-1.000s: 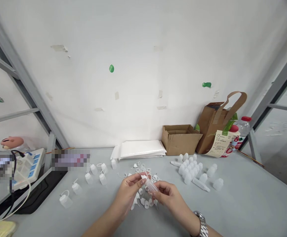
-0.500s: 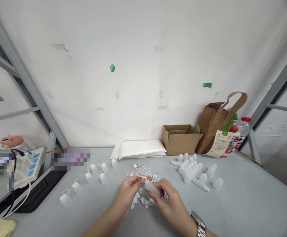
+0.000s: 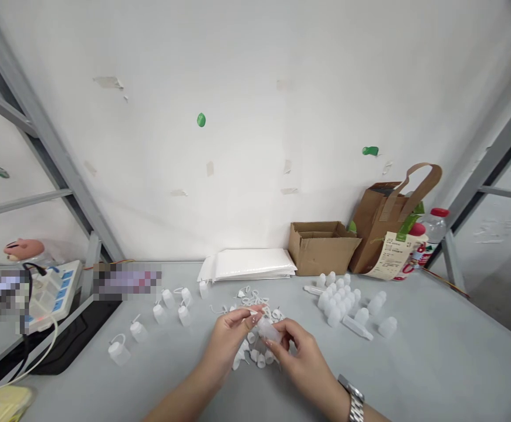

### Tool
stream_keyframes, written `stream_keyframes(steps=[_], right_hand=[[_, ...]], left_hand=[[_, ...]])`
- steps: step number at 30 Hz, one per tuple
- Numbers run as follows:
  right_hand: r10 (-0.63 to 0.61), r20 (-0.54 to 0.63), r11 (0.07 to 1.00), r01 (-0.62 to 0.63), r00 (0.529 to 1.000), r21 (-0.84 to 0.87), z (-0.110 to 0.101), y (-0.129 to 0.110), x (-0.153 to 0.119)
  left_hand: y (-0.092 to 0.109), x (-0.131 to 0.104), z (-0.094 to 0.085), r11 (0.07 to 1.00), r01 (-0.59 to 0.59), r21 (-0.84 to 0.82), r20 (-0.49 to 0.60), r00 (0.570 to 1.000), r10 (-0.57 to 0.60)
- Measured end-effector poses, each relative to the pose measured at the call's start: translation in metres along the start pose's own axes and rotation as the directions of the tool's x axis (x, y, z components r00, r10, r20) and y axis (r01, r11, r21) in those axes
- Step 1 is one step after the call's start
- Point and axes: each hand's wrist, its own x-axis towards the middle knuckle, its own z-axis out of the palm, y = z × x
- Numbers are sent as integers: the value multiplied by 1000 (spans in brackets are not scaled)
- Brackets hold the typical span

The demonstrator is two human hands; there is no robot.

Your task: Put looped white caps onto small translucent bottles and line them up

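Observation:
My right hand (image 3: 297, 350) holds a small translucent white squeeze bottle (image 3: 270, 330) by its body, thumb and fingers closed round it. At the bottle's top end my left hand (image 3: 232, 335) pinches a white cap (image 3: 260, 316), partly hidden by the fingers. Beneath and behind both hands lies a pile of white nozzle caps (image 3: 261, 360) and looped cap straps (image 3: 255, 299). To the left stand several capped bottles (image 3: 118, 353), some with loops sticking up. A cluster of uncapped-looking bottles (image 3: 338, 299) stands to the right.
White padded envelopes (image 3: 250, 264) lie against the wall beside an open cardboard box (image 3: 323, 255). A brown paper bag (image 3: 374, 228) and a red-capped plastic bottle (image 3: 435, 225) stand at the back right. A power strip (image 3: 64, 287) with cables sits at the left.
The bottle between my hands has tilted, so its body now points more toward me and looks shorter. My left fingers have shifted slightly at its top. The view has moved slightly.

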Motion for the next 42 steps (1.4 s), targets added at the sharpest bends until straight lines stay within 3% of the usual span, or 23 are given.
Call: stream_keyframes(steps=[3,5,9,13,19,21,25,27,32,34,38,40,42], right_hand=[[-67,-21,996,66,998,-53,1,0,-3],[-6,-1,1000,6,1000,-2,0,0,-2],[145,176,948,-188,974,257,-2,1,6],[122,322,879,-253,939,405,-3,4,10],[87,283,902,-196,955,384,-2,0,8],[111,331,833,-269,937,484,-2,-2,6],[134,501,634,-463,855,620,-1,-1,5],[172,453,663,-443,875,604,1,2,7],[169,271,835,-284,947,472,5,12,11],[162,284,832,-286,945,476,7,13,10],[149,439,746,-392,886,539,11,11,4],[145,404,755,-365,903,544,12,10,3],[140,288,802,-279,947,529,12,10,4]], left_hand=[[-2,1,-2,1000,12,-10,-24,1000,-13],[-3,2,-4,1000,17,-14,-2,1000,-17],[-1,4,-7,1000,17,25,81,997,-19],[6,2,-6,999,19,38,99,995,-23],[7,0,-5,997,12,76,15,1000,-13],[5,1,-5,998,31,53,15,999,-32],[2,3,-6,999,14,-34,36,999,-12],[0,5,-7,999,-7,-36,12,1000,8],[-1,7,-9,999,-45,-6,-24,999,45],[0,7,-8,999,-29,-23,-1,1000,29],[3,6,-7,998,-13,-62,50,999,16],[4,6,-8,998,-41,-55,37,998,43],[5,6,-8,997,-77,-22,10,997,77]])
